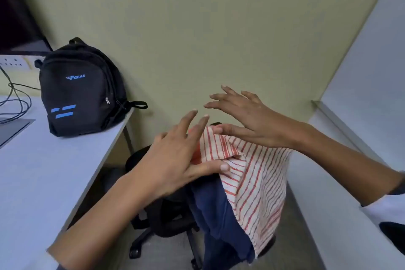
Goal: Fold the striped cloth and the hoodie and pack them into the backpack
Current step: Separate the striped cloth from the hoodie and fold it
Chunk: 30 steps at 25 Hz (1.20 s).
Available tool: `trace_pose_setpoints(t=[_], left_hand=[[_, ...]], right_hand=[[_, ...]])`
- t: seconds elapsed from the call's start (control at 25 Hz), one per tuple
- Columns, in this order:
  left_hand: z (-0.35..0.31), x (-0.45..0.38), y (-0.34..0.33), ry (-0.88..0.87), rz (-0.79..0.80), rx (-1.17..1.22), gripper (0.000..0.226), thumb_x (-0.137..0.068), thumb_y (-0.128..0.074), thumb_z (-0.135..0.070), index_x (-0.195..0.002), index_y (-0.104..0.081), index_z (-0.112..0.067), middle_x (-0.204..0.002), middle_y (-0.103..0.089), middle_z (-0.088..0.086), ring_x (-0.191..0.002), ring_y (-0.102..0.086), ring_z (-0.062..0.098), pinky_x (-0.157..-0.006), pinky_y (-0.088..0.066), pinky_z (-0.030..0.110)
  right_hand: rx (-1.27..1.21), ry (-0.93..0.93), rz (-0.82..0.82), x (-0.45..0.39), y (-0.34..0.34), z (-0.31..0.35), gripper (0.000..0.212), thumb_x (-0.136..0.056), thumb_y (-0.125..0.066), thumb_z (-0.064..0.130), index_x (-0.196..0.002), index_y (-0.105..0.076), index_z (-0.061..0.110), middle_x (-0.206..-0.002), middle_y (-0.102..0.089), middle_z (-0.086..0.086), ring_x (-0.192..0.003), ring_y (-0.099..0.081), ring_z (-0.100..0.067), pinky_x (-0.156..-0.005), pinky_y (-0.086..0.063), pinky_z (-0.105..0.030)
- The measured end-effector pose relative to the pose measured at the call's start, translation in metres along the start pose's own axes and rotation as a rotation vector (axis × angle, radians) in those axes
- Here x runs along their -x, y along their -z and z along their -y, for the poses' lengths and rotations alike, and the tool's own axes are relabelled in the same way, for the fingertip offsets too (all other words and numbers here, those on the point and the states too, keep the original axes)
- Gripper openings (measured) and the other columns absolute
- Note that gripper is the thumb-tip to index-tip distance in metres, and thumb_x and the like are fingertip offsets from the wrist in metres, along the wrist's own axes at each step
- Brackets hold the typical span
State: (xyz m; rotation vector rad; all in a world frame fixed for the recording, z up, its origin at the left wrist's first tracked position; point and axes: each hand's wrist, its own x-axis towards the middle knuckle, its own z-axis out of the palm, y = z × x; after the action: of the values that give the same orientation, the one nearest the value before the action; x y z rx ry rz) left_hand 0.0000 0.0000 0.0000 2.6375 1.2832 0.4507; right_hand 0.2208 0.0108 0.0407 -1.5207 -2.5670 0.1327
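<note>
Gathering the orange-and-white striped woven cloth evenly would help: it drapes just beneath the spread, released left hand and right hand, over the navy hoodie.

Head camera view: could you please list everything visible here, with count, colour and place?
backpack: one, black with blue logo, upright on the desk, zipped
striped cloth: one, white with orange stripes, draped over the chair back
hoodie: one, navy, hanging under the cloth
office chair: one, black, beside the desk
desk: one, white, left
cables: black, far left
laptop: one, grey, left edge
left hand: open, thumb on the cloth
right hand: open, above the cloth
</note>
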Motion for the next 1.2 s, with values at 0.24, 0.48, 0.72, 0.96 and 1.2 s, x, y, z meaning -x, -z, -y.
trace_pose_setpoints(t=[0.24, 0.48, 0.72, 0.96, 1.2], left_hand=[[-0.006, 0.021, -0.042, -0.067, 0.217, -0.061, 0.145, -0.036, -0.054, -0.09, -0.131, 0.043, -0.038, -0.146, 0.042, -0.009, -0.134, 0.039, 0.011, -0.115, 0.006, 0.054], [0.004, 0.024, -0.058, -0.128, -0.104, 0.033, 0.105, -0.068, -0.047, -0.077, -0.149, -0.017, -0.018, -0.154, -0.024, 0.002, -0.142, -0.024, 0.028, -0.105, -0.036, 0.058], [-0.009, 0.03, -0.058, -0.183, -0.38, 0.02, 0.049, -0.082, -0.047, -0.033, -0.122, -0.063, -0.012, -0.123, -0.064, 0.001, -0.114, -0.059, 0.022, -0.087, -0.054, 0.045], [-0.027, 0.002, -0.009, 0.03, -0.489, 0.331, 0.036, -0.081, -0.055, -0.028, -0.114, -0.068, -0.023, -0.097, -0.07, -0.017, -0.089, -0.064, -0.002, -0.08, -0.049, 0.016], [-0.024, 0.014, -0.003, 0.019, -0.088, 0.637, 0.106, -0.062, -0.084, -0.044, -0.145, -0.02, -0.036, -0.137, -0.033, -0.035, -0.126, -0.03, -0.021, -0.104, -0.027, 0.007]], right_hand=[[-0.175, 0.034, 0.185, 0.051, -0.046, -0.011, 0.103, -0.066, -0.051, 0.079, -0.146, 0.006, 0.049, -0.16, 0.006, 0.016, -0.142, 0.02, 0.001, -0.118, 0.009, -0.041], [-0.146, 0.072, 0.092, 0.056, -0.064, -0.005, 0.13, -0.054, -0.068, 0.076, -0.145, 0.019, 0.043, -0.157, 0.018, 0.018, -0.141, 0.026, -0.002, -0.117, 0.007, -0.05], [-0.141, 0.155, 0.09, 0.045, -0.059, 0.0, 0.145, -0.045, -0.075, 0.072, -0.147, 0.022, 0.036, -0.155, 0.023, 0.019, -0.14, 0.028, -0.003, -0.116, 0.01, -0.051], [-0.453, -0.017, -0.173, 0.035, -0.042, 0.002, 0.085, -0.064, -0.084, 0.045, -0.138, -0.046, 0.025, -0.129, -0.061, 0.004, -0.116, -0.054, -0.004, -0.1, -0.04, -0.022], [-0.448, -0.025, -0.435, 0.027, -0.052, 0.007, 0.036, -0.074, -0.078, 0.022, -0.108, -0.068, 0.017, -0.088, -0.073, -0.001, -0.08, -0.066, -0.017, -0.072, -0.05, -0.04]])
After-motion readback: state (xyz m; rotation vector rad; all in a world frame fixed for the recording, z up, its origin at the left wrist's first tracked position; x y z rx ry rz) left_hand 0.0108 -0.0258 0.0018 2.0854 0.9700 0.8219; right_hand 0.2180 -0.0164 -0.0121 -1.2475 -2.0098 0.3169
